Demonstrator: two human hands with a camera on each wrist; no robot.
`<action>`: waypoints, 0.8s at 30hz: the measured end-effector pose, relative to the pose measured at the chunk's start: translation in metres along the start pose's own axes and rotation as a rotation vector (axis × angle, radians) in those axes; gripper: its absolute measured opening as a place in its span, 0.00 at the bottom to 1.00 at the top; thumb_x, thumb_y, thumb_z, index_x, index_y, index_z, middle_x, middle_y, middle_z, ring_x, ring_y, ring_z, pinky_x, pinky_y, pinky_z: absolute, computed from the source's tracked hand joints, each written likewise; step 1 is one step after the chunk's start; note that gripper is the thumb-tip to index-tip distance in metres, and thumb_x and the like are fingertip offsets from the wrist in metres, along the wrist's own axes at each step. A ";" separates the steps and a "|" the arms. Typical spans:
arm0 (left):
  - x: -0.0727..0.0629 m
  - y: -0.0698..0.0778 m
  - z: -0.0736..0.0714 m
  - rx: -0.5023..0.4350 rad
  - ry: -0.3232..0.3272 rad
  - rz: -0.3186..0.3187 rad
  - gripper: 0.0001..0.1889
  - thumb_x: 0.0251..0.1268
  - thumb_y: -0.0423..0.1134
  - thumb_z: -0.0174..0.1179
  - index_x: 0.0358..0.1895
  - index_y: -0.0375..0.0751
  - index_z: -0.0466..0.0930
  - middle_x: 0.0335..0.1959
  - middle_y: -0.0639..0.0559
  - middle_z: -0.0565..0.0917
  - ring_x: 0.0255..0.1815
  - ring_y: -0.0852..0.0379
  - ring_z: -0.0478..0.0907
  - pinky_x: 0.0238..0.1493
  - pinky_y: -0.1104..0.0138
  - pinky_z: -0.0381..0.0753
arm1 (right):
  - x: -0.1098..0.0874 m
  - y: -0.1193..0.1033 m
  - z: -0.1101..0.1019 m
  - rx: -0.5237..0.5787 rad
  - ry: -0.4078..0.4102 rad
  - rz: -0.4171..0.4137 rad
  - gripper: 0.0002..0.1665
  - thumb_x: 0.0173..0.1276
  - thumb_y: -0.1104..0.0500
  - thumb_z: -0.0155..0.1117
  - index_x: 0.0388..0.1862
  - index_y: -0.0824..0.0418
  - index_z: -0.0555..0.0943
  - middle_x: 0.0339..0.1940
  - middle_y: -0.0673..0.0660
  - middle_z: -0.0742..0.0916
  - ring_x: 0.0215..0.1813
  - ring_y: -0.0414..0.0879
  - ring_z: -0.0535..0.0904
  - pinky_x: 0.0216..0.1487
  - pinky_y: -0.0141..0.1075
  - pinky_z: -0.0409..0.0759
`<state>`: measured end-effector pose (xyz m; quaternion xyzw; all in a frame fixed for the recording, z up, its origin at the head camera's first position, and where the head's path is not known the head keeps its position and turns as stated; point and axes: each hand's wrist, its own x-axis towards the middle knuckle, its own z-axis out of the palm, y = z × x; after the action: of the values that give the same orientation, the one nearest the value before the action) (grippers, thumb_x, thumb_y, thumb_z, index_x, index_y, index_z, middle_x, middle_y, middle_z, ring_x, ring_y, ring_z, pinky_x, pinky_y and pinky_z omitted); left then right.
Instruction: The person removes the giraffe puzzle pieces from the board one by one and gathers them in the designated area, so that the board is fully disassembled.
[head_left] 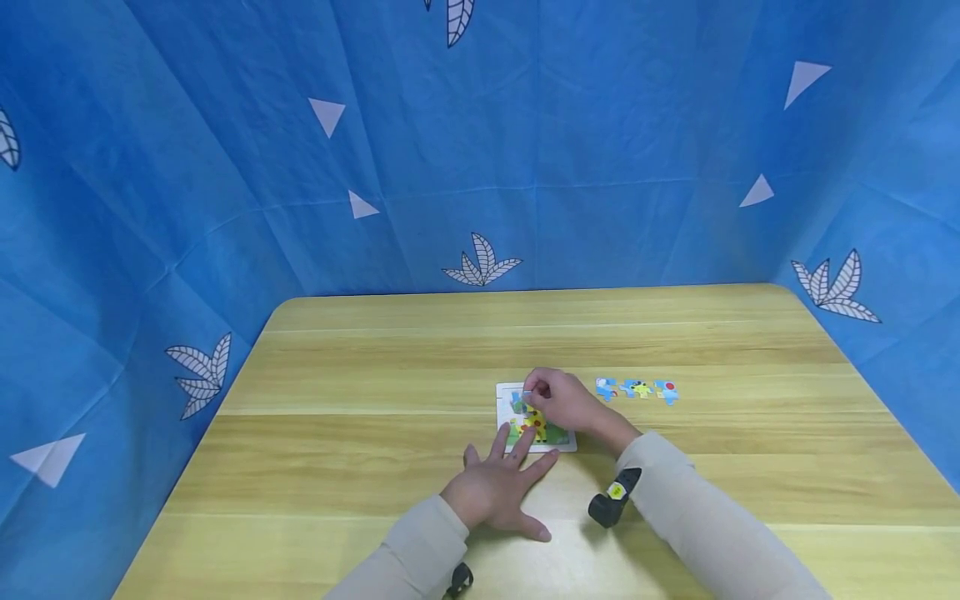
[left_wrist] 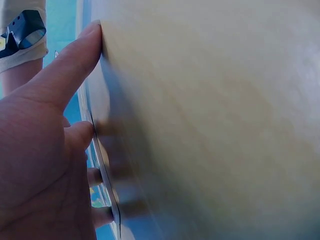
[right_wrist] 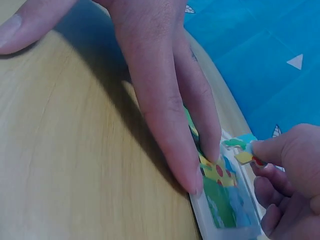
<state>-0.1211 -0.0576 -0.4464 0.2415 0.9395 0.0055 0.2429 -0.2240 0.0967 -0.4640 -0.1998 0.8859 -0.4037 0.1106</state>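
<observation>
In the head view, a blue curtain (head_left: 420,150) printed with white leaves and triangles is seen behind a pale wood-grain table (head_left: 360,367). Near the table's middle, a small white-rimmed puzzle tray (head_left: 499,410) is placed. The left hand (head_left: 495,492) is laid with fingers spread wide, its fingertips at the tray's near edge. The right hand (head_left: 567,402) is held over the tray's far right part. Three loose pieces (head_left: 637,389) are lined up to the right.

In the left wrist view, the left hand's thumb is shown extended, its tip at the table; the tray is mostly hidden.

In the right wrist view, a puzzle piece (right_wrist: 245,158) is pinched between the right hand's thumb and fingers above the tray, where a yellow, red-spotted figure (right_wrist: 220,172) is pictured on green.
</observation>
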 end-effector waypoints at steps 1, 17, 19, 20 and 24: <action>0.000 0.000 0.000 0.000 0.001 0.001 0.52 0.43 0.76 0.56 0.73 0.74 0.43 0.78 0.56 0.39 0.77 0.41 0.36 0.60 0.33 0.55 | -0.001 0.001 -0.001 0.000 0.007 0.003 0.03 0.68 0.61 0.58 0.37 0.61 0.77 0.27 0.51 0.78 0.29 0.42 0.71 0.33 0.35 0.72; -0.001 0.000 0.001 0.010 0.011 0.006 0.52 0.42 0.77 0.55 0.73 0.74 0.41 0.78 0.56 0.39 0.77 0.42 0.37 0.60 0.33 0.55 | -0.029 0.029 -0.027 0.019 0.110 0.044 0.06 0.67 0.59 0.60 0.39 0.61 0.78 0.29 0.52 0.81 0.30 0.43 0.74 0.33 0.35 0.73; -0.001 0.000 0.001 0.008 0.016 0.009 0.53 0.42 0.77 0.56 0.74 0.73 0.41 0.78 0.55 0.39 0.77 0.42 0.37 0.60 0.33 0.55 | -0.033 0.034 -0.030 0.024 0.118 0.046 0.06 0.67 0.59 0.59 0.39 0.62 0.78 0.28 0.52 0.81 0.29 0.42 0.73 0.32 0.35 0.73; -0.001 -0.001 0.001 0.007 0.019 0.011 0.53 0.42 0.77 0.56 0.74 0.73 0.41 0.78 0.55 0.39 0.77 0.42 0.37 0.60 0.33 0.55 | -0.035 0.036 -0.032 0.028 0.123 0.046 0.07 0.67 0.59 0.60 0.39 0.62 0.78 0.28 0.53 0.81 0.28 0.42 0.74 0.32 0.35 0.73; -0.002 -0.001 0.000 -0.003 0.026 0.014 0.53 0.42 0.76 0.57 0.74 0.72 0.41 0.78 0.54 0.39 0.77 0.41 0.37 0.61 0.33 0.54 | -0.044 0.045 -0.037 0.019 0.141 0.059 0.07 0.66 0.60 0.60 0.38 0.63 0.78 0.27 0.53 0.81 0.26 0.41 0.74 0.31 0.33 0.73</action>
<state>-0.1198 -0.0594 -0.4460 0.2478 0.9409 0.0118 0.2307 -0.2100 0.1678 -0.4728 -0.1435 0.8931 -0.4219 0.0616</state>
